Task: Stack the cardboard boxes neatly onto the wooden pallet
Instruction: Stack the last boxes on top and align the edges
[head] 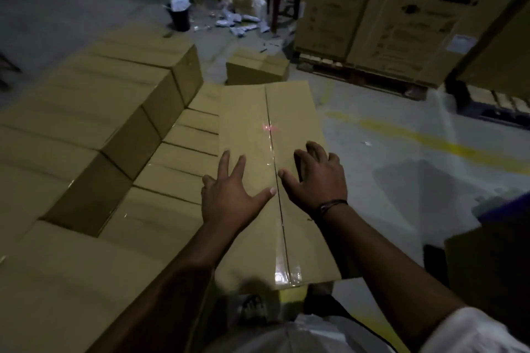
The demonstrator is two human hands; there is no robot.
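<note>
At the stack's (86,112) right edge, left hand (229,198) and right hand (315,180) lay spread, empty, over the probably stiff carton (243,123); grip its ends.

White short sleeve (473,331) on R arm, dark cord bracelet (329,205) at R wrist.

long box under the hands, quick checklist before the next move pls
1. Both hands on the long box: ok, left hand spread flat, right hand beside the taped seam.
2. Seam shut: ok, tape runs the whole top.
3. Box snug against the taller stack: not ok, the lower layer shows between them.
4. Near end supported: cannot tell, underside hidden.
5. Stack sits on the wooden pallet: cannot tell, pallet hidden.
</note>
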